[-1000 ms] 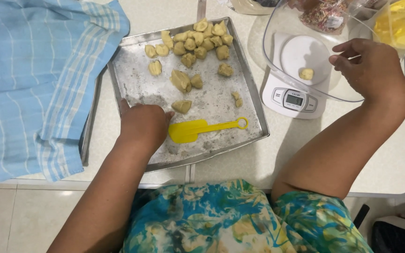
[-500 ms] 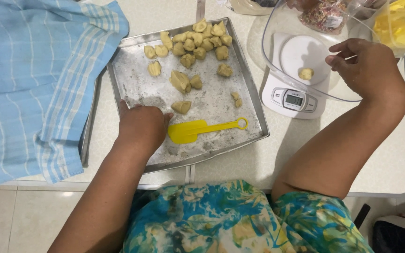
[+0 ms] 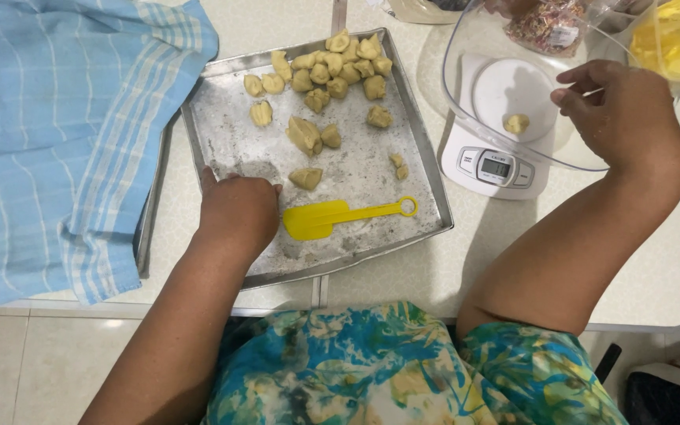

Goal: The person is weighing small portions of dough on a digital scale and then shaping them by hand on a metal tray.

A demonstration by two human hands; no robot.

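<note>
My left hand [image 3: 238,208] rests palm down on the floured metal tray [image 3: 426,181], fingers curled, just left of a yellow plastic scraper [image 3: 332,218]. Several pale dough pieces [image 3: 324,75] lie at the tray's far end, with one cut piece [image 3: 306,178] right by my fingers. My right hand [image 3: 623,110] hovers at the rim of a clear bowl [image 3: 466,118] on a white kitchen scale [image 3: 493,165]. Its fingers are apart and hold nothing. A small dough lump [image 3: 516,123] sits in the bowl.
A blue striped cloth [image 3: 57,134] covers a second tray on the left. A yellow plastic bag [image 3: 674,39] and a clear packet of reddish bits [image 3: 548,24] lie at the far right. The white counter's edge [image 3: 513,307] runs in front of me.
My right hand has shifted slightly toward the bowl's rim. My left hand stays pressed on the tray.
</note>
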